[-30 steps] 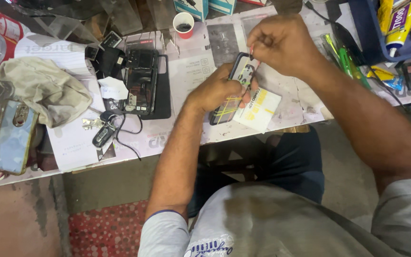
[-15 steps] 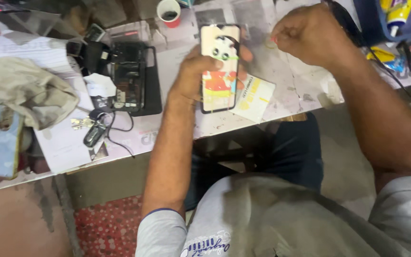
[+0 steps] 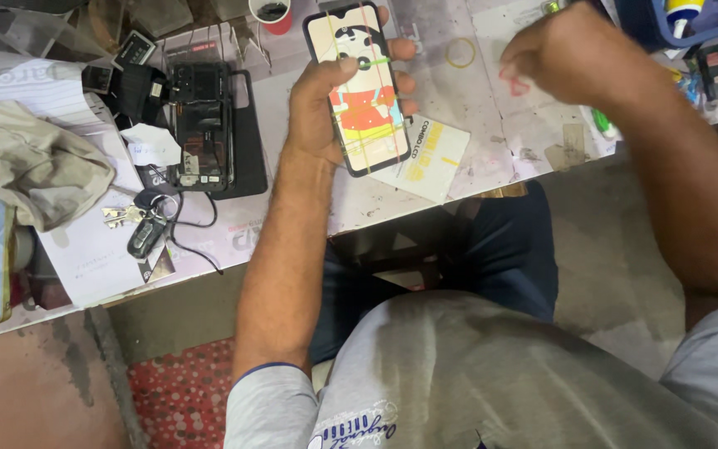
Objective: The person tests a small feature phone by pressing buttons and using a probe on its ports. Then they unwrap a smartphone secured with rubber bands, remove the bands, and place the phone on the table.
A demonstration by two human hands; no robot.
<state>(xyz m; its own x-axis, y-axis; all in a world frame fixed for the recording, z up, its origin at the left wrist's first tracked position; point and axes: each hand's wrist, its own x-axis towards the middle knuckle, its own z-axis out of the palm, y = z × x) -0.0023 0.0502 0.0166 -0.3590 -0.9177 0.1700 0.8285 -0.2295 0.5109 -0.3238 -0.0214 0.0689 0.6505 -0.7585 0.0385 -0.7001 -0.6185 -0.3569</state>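
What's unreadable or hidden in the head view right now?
- Right hand: motion-blurred; whatever its fingertips pinch cannot be told.
- Phone: the left hand covers its left edge and back.
- White box: partly under the phone.
- Cup: cut off by the top edge.
- Blue tray: cut off by the top edge, contents blurred.
- Opened phone: inner parts too small to tell.

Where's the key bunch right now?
In the head view the keys lie at the table's near edge, left of the left hand, just below-left of the opened black phone and beside the grey cloth.
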